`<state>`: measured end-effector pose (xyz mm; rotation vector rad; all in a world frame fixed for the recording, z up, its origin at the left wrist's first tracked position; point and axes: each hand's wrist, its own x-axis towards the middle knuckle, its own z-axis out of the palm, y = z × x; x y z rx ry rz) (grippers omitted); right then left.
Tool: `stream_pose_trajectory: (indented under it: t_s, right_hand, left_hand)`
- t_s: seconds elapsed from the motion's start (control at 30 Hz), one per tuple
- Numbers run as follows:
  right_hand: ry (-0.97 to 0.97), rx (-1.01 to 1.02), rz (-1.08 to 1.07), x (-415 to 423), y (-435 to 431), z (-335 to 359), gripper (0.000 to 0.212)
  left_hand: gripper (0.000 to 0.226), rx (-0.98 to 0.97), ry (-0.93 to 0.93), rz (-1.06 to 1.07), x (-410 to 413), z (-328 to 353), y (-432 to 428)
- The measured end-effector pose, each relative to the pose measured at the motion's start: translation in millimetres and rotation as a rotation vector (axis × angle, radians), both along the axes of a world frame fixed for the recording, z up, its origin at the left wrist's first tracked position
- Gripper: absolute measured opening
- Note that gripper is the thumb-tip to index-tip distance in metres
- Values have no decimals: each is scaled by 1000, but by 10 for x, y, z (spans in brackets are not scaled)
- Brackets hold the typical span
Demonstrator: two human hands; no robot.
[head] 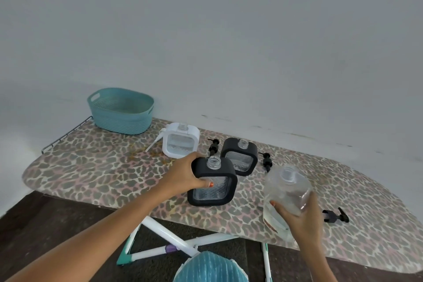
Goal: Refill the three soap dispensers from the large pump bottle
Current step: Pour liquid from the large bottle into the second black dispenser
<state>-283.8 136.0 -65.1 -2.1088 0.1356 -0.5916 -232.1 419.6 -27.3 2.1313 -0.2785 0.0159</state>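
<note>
My left hand [184, 176] grips the left side of a black square soap dispenser [214, 182] with an open neck, standing near the front edge of the ironing board [91, 167]. My right hand [302, 217] holds the large clear bottle [286, 192], uncapped and tilted, just right of that dispenser. A second black dispenser [240, 155] stands behind, open-necked. A white dispenser [180, 139] stands further left, also open. Two black pump heads [213, 147] [266, 161] lie beside the dispensers. A third black pump [335, 215] lies right of my right hand.
A teal basket [121, 110] sits at the board's far left end. A white pump with tube [155, 142] lies left of the white dispenser. The wall runs close behind the board. White folding legs [169, 240] and a teal striped object [210, 268] show below.
</note>
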Motion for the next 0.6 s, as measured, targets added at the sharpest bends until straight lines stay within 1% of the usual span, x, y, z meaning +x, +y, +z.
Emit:
stream_pose_trajectory:
  t_s: [0.03,0.13,0.3,0.4,0.47,0.53,0.6]
  right_hand:
    - [1,-45,19,22,27,38,65]
    - [-28,-184,72,102,107,169,56]
    - [-102,-443,187,245,214,381,66]
    - [-245,-618,257,337,261,530,67]
    - [-349,-724,274,377,295,632,59]
    - [-405,-784,297,419,319,700,56]
    - [-422,-841,315,480,317,730,57]
  left_hand:
    - [53,9,-5,-8,-13,-1,15]
    - [54,24,-6,-31,-55,-6,66]
    - [56,50,-20,-54,-126,-23,103]
    - [56,78,-36,-68,-149,-37,90]
    - [56,94,-46,-80,-157,-42,85]
    - [55,91,-44,-93,-162,-38,79]
    - [56,91,-43,-100,-169,-23,73]
